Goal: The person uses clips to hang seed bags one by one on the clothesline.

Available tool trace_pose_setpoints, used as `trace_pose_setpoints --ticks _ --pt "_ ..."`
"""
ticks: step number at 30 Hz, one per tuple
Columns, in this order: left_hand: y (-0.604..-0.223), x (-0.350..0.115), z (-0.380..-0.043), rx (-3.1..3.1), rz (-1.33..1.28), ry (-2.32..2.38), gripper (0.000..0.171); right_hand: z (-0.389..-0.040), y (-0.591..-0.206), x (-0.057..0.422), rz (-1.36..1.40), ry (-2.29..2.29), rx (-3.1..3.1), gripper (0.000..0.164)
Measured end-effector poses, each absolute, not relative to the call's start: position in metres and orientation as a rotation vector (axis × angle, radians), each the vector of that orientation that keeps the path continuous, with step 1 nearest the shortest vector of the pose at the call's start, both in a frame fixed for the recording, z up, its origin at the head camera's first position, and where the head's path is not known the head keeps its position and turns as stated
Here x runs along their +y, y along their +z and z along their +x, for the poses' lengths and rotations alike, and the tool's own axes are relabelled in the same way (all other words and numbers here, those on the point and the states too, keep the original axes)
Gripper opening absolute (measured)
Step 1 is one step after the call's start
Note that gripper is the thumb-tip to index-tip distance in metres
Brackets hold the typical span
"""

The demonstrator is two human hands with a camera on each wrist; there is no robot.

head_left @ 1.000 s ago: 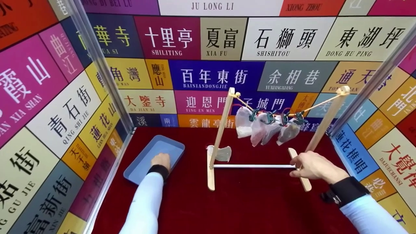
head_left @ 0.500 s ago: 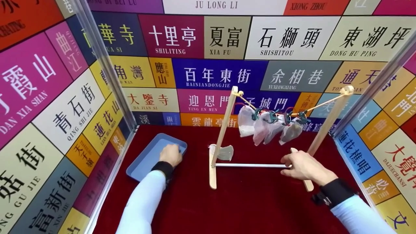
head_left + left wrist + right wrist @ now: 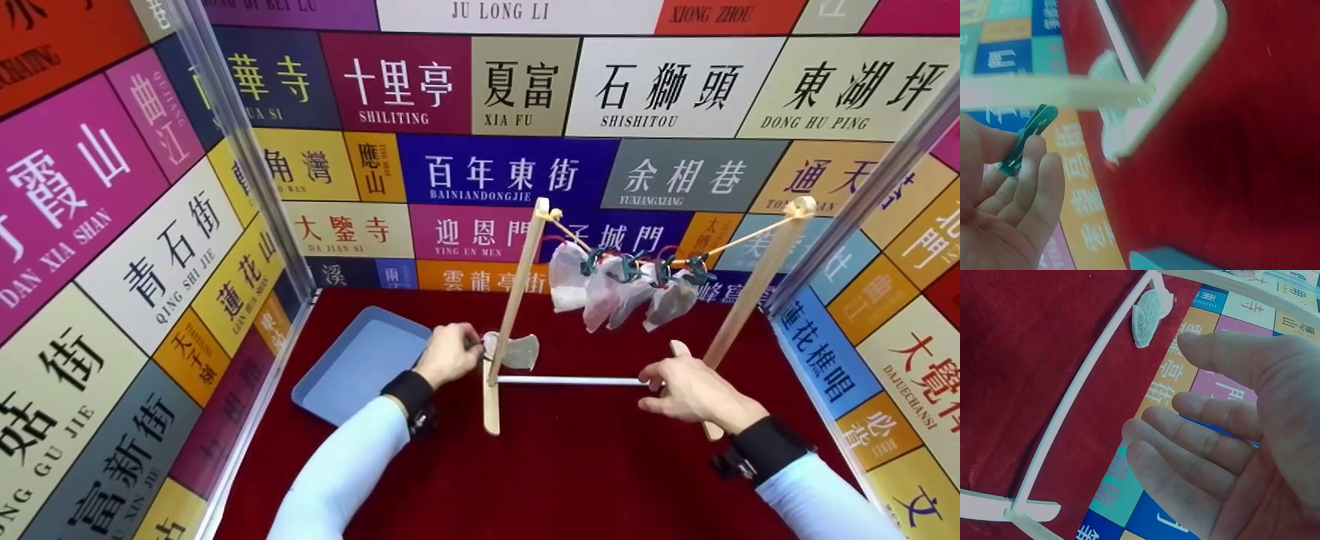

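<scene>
My left hand (image 3: 448,354) pinches a green clothespin (image 3: 1028,135) between thumb and fingers, beside the left post (image 3: 516,300) of a wooden rack. Behind that post's foot (image 3: 490,405) lies a whitish, see-through pouch (image 3: 519,352) on the red cloth. In the right wrist view, the fingers of my right hand (image 3: 1202,439) are spread and loosely bent, holding nothing. That hand hovers near the rack's right post (image 3: 761,285) and over the end of the white crossbar (image 3: 570,381). Several similar pouches (image 3: 611,289) hang clipped with green clothespins to a sagging cord (image 3: 739,238).
A blue tray (image 3: 349,367) rests on the red cloth (image 3: 570,480) to the left of the rack. Lettered panels (image 3: 491,172) stand close behind and on both sides, with metal-edged corners left and right.
My left hand has come up out of the blue tray and moved right, to the rack's left post, with the clothespin. My right hand has shifted slightly left, away from the right post.
</scene>
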State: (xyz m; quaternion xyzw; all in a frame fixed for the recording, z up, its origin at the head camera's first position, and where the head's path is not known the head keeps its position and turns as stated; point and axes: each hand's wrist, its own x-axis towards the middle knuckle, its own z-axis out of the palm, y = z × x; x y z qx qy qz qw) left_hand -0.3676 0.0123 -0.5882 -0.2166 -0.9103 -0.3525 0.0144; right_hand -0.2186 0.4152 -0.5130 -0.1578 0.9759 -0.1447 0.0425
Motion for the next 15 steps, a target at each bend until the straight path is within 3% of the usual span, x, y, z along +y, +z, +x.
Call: trace_pose_setpoints --ticks 10,15 --pt "-0.581 0.054 -0.32 -2.776 -0.647 -1.814 0.006 -0.216 -0.524 0.395 -0.711 -0.429 3.068 0.025" --pt "-0.573 0.082 -0.299 -2.685 -0.585 -2.155 0.005 -0.226 -0.524 0.365 -0.797 -0.476 3.083 0.04"
